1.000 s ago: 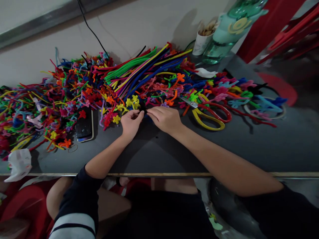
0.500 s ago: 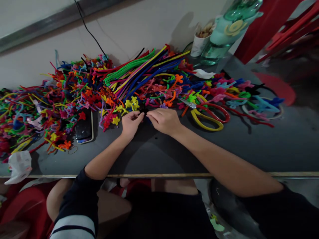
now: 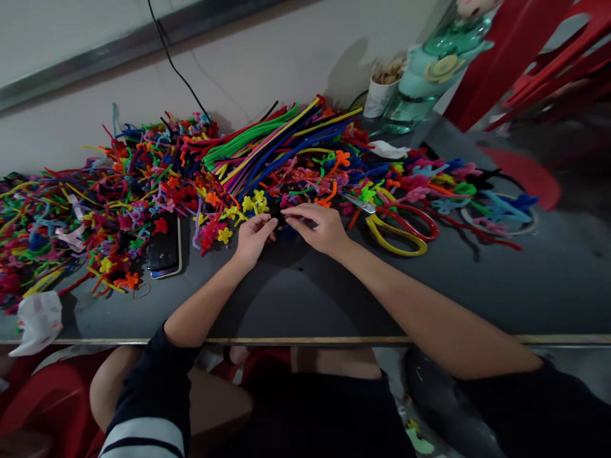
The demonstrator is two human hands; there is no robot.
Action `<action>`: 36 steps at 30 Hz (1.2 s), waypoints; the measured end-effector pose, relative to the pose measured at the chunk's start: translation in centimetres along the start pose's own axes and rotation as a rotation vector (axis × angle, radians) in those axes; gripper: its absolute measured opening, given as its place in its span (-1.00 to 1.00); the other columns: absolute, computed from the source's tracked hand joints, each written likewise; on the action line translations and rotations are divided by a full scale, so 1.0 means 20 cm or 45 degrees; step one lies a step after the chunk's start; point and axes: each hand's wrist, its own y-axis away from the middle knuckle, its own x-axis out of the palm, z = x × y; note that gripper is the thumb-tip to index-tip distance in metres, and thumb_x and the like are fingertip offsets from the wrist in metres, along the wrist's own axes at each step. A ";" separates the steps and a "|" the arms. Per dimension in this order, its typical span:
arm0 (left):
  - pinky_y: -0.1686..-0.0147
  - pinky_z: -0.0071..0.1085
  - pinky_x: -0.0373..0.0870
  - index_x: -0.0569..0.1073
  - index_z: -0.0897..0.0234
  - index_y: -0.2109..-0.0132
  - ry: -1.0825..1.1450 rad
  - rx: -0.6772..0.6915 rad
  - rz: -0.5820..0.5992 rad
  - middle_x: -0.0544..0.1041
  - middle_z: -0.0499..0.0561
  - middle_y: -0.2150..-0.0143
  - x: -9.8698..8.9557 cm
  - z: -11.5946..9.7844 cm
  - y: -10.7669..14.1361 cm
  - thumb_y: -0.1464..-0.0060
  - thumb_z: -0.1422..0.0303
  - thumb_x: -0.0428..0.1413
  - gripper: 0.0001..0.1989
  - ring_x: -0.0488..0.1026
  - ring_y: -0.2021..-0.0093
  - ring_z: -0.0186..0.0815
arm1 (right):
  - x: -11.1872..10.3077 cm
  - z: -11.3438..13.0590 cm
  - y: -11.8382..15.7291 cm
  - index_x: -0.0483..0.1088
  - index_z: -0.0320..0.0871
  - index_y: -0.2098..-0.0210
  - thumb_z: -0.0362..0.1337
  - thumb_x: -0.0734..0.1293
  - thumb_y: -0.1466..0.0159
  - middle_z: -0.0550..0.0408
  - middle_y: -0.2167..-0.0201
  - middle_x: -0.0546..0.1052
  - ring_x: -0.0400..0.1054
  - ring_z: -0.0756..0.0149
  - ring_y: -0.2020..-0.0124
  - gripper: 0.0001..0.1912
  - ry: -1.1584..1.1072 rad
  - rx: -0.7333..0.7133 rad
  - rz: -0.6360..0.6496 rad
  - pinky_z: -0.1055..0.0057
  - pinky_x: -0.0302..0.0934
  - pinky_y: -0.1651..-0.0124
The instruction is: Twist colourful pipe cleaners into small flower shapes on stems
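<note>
My left hand [image 3: 254,238] is pinched closed near the middle of the dark table [image 3: 305,305], on a small black fuzzy piece [image 3: 277,216]. Close against it from the right, my right hand [image 3: 321,230] has its thumb and forefinger at the same black piece, which the fingers partly hide. Just behind my left hand lie yellow pipe-cleaner flowers [image 3: 255,202]. Scissors [image 3: 398,232] with red and yellow handles rest to the right of my right hand. A bundle of long straight pipe cleaners [image 3: 267,143] lies behind both hands.
A heap of colourful twisted pipe cleaners [image 3: 119,191] spreads left, with a phone [image 3: 163,248] at its front. White crumpled plastic [image 3: 41,321] sits at the left front edge. At the back right are a paper cup [image 3: 379,95] and a green bottle [image 3: 415,89].
The thumb and forefinger of my right hand have parted slightly around the black piece. My left hand stays almost in place. The whole view has shifted slightly.
</note>
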 end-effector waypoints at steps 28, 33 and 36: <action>0.00 -0.14 0.34 0.54 0.26 0.17 -1.404 0.515 -0.315 0.56 0.18 0.14 -0.28 -0.33 -0.39 0.03 0.50 0.19 -0.77 0.45 0.01 0.02 | 0.01 -0.04 0.01 0.55 -0.13 0.27 -0.07 0.31 -0.23 0.09 0.48 0.58 0.41 0.38 0.52 -0.72 0.168 -0.044 0.090 0.44 0.29 0.41; 0.11 -0.18 0.38 0.55 0.25 0.30 -1.706 0.316 -0.339 0.57 0.13 0.34 -0.26 -0.46 -0.43 -0.10 0.33 0.12 -0.87 0.52 0.14 -0.01 | 0.02 -0.03 0.03 0.52 -0.08 0.09 -0.11 0.36 -0.21 0.08 0.20 0.60 0.49 0.30 0.22 -0.68 0.434 -0.119 0.329 0.46 0.28 0.32; 0.14 -0.25 0.39 0.53 0.22 0.21 -1.705 0.355 -0.509 0.59 0.11 0.30 -0.26 -0.58 -0.43 -0.18 0.29 0.04 -0.81 0.52 0.11 -0.06 | 0.02 -0.04 0.03 0.50 -0.05 0.03 -0.24 0.25 -0.30 0.08 0.06 0.57 0.48 0.26 0.10 -0.71 0.598 0.013 0.239 0.44 0.33 0.26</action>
